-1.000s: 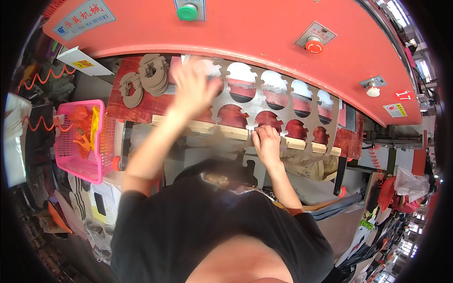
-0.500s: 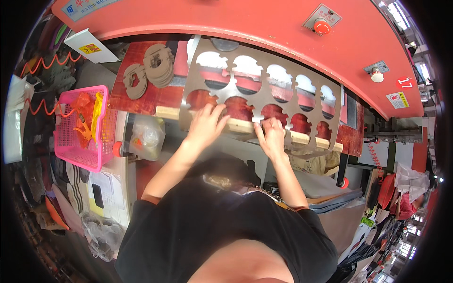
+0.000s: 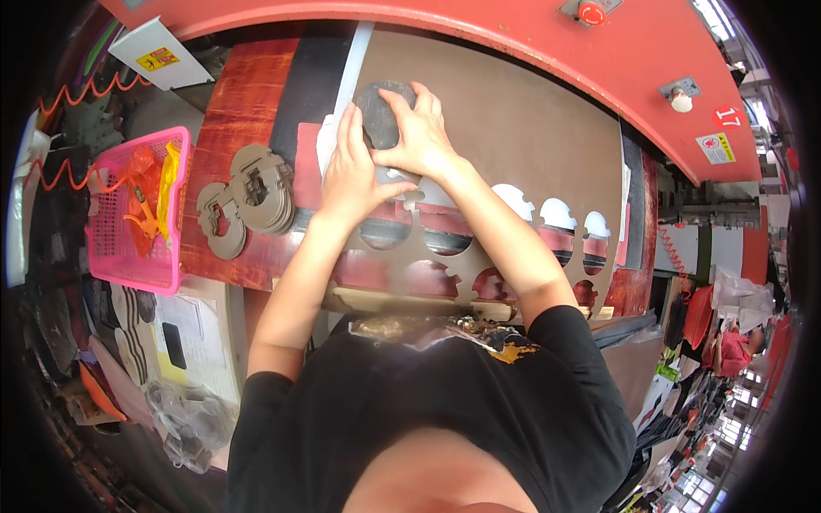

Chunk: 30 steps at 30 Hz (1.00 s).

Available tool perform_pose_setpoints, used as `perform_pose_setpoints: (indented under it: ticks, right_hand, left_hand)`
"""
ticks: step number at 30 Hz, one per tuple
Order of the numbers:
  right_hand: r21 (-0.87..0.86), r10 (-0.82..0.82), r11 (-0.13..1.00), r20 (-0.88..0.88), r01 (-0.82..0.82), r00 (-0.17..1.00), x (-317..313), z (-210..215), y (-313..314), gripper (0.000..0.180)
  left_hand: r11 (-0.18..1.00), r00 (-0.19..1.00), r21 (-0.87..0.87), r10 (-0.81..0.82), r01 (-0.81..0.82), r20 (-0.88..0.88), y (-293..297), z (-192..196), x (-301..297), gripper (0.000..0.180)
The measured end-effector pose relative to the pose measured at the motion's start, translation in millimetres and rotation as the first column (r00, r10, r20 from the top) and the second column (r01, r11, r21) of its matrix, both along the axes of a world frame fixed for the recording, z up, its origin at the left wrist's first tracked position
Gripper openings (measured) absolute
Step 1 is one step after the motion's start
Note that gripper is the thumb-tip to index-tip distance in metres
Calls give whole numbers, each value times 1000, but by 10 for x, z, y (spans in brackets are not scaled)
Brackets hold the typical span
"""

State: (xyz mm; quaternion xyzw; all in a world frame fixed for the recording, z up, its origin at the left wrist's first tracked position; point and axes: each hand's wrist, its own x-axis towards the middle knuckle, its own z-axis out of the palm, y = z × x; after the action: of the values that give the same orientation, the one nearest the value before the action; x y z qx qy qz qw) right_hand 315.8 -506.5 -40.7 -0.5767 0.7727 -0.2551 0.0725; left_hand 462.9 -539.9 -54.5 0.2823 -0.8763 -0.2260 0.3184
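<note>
A dark grey, round-edged cutting die (image 3: 381,115) lies on a large brown-grey sheet (image 3: 522,107), near its left edge. The sheet has rows of round notched cut-outs along its near part. My right hand (image 3: 422,141) grips the die from the right, thumb at its near edge and fingers at its far edge. At the die's left side is my left hand (image 3: 351,175), fingers stretched out and thumb spread over the sheet. Whether its fingertips press on the die I cannot tell. To the left are two stacks of notched round pieces, a taller stack (image 3: 261,188) and a smaller stack (image 3: 222,224).
A red machine beam (image 3: 479,21) spans the far side, with a red push button (image 3: 591,12) and a white knob (image 3: 681,101). A pink basket (image 3: 177,214) with orange-handled scissors (image 3: 145,220) stands left. A phone (image 3: 173,345) lies on papers below it.
Both hands have moved from the sheet's near edge to the far left, to the die. The sheet has shifted nearer, and more of its uncut part shows. My right hand has taken hold of the die.
</note>
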Motion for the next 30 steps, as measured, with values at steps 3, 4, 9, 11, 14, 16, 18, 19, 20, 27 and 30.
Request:
perform_pose_setpoints:
  ticks: [3, 4, 9, 11, 14, 16, 18, 19, 20, 27, 30]
  right_hand:
    - [-58, 90, 996, 324, -75, 942, 10, 56, 247, 92]
    - [-167, 176, 981, 577, -96, 797, -62, 115, 332, 87]
    - [-236, 197, 971, 883, 39, 427, -318, 329, 992, 78]
    - [-154, 32, 985, 616, 80, 787, -294, 259, 1123, 79]
    - [-34, -133, 989, 204, 143, 970, -219, 93, 1211, 81]
    - [-85, -83, 992, 84, 90, 993, -193, 12, 1202, 82]
    - [-77, -74, 994, 107, 82, 992, -210, -13, 1144, 84]
    - [-72, -66, 995, 108, 74, 992, -237, -4, 1106, 85]
    - [-69, -66, 995, 108, 73, 992, -278, 13, 1066, 86]
    - [-365, -85, 921, 144, 133, 986, -1086, 234, 957, 63]
    - [-615, -147, 703, 368, 359, 918, -1791, 443, 1208, 10]
  left_hand:
    - [999, 996, 36, 7, -10, 84, 246, -66, 234, 128]
    - [999, 994, 51, -3, -3, 107, 299, -74, 305, 123]
    - [1000, 991, 8, 7, -8, 130, 505, -47, 479, 110]
    - [1000, 991, 24, 2, -5, 131, 546, -36, 502, 108]
    - [1000, 989, 17, 3, -6, 145, 555, -33, 501, 107]
    - [1000, 989, 29, 3, -8, 147, 532, -40, 488, 106]
    - [999, 988, 40, -4, -2, 157, 476, -43, 454, 106]
    - [999, 989, 38, -7, 1, 148, 439, -43, 426, 106]
    - [999, 986, 48, -4, -4, 164, 398, -39, 392, 104]
    - [984, 989, -106, -148, 145, -26, 199, 86, 79, 57]
    - [912, 920, -153, -390, 381, -35, 386, 99, -26, 31]
